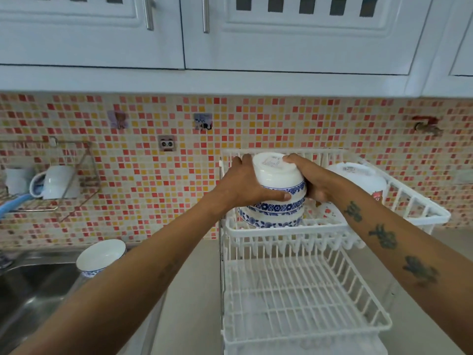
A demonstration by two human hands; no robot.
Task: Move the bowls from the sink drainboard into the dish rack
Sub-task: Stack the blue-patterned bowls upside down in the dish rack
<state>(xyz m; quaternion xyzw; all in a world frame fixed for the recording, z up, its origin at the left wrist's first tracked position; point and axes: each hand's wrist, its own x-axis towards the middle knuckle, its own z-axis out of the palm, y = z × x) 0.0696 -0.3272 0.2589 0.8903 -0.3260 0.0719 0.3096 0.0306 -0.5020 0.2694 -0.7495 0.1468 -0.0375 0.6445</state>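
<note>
A white bowl with a blue flower band (277,176) is upside down on a stack of like bowls (271,217) in the upper tier of the white wire dish rack (294,233). My left hand (244,184) grips its left side and my right hand (311,179) grips its right side. Another white bowl with a blue band (101,256) stands upright on the steel drainboard (51,254) beside the sink, at the lower left.
A white lidded dish (358,178) sits at the right of the upper tier. The rack's lower tier (302,298) holds nothing. The steel sink basin (28,290) is at the far left. A wall rack with a white mug (57,181) hangs on the mosaic tiles. Cabinets hang overhead.
</note>
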